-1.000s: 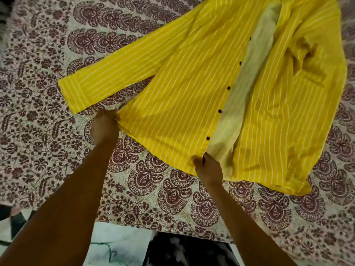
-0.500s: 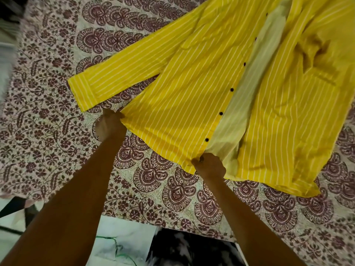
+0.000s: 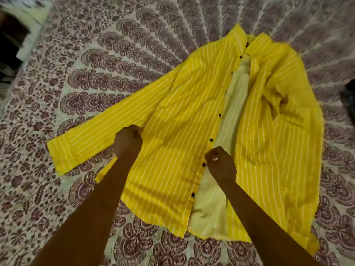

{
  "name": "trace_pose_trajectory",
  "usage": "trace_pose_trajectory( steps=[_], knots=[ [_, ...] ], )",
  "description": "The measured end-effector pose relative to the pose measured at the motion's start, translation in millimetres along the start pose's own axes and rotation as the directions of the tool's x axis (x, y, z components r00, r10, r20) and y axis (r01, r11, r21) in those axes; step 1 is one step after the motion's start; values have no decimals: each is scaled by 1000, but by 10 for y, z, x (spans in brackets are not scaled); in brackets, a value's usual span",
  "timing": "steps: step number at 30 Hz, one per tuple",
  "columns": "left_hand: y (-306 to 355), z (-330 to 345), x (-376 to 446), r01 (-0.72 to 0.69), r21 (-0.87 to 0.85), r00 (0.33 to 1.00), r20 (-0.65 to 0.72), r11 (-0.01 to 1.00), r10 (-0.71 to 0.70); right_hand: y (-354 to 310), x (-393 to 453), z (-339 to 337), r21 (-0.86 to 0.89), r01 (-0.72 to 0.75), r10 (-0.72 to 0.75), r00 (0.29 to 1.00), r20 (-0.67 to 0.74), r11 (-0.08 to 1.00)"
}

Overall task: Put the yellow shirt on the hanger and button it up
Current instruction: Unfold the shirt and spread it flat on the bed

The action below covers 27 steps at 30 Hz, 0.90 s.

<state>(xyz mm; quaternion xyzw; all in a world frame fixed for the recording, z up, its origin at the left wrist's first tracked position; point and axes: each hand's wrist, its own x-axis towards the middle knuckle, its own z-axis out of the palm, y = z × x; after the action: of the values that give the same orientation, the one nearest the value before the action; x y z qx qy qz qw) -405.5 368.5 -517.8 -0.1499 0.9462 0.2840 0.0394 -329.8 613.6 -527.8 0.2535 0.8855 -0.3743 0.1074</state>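
The yellow shirt (image 3: pixel 172 150) with white stripes lies front up and unbuttoned on the bed, collar far, hem near. Dark buttons run down the edge of its left panel, and the pale inside shows in the gap between the panels. My left hand (image 3: pixel 127 140) is curled over the fabric where the left sleeve meets the body and seems to pinch it. My right hand (image 3: pixel 219 162) is curled at the button edge beside a dark button (image 3: pixel 203 165), apparently gripping the cloth there. The right side of the shirt is rumpled. No hanger is in view.
A bedsheet (image 3: pixel 86 83) printed with maroon paisley covers the bed under the shirt. The bed's left edge and a dark gap (image 3: pixel 9 45) show at the upper left. A dark object (image 3: pixel 348 98) sits at the right edge.
Both hands held the hem before; they now sit further up the shirt. The hem lies flat nearer to me, and the collar has come into view.
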Motion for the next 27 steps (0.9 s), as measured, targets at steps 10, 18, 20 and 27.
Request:
trace_pose_trajectory(
  steps=[10,18,20,27],
  knots=[
    [513,477,1548,-77,24,997,-25,997,78,-544,1395,-33,73,-155,168,954,-247,985],
    [1208,927,2441,-118,-94,951,274,989,140,-758,2430,-30,273,-188,268,918,-293,943],
    [1252,894,2625,-179,-85,938,286,980,196,-775,2551,-107,230,-179,250,910,-331,957],
    [995,434,3438,-11,173,995,104,985,-7,-716,2741,-161,189,-78,146,911,-385,979]
  ],
)
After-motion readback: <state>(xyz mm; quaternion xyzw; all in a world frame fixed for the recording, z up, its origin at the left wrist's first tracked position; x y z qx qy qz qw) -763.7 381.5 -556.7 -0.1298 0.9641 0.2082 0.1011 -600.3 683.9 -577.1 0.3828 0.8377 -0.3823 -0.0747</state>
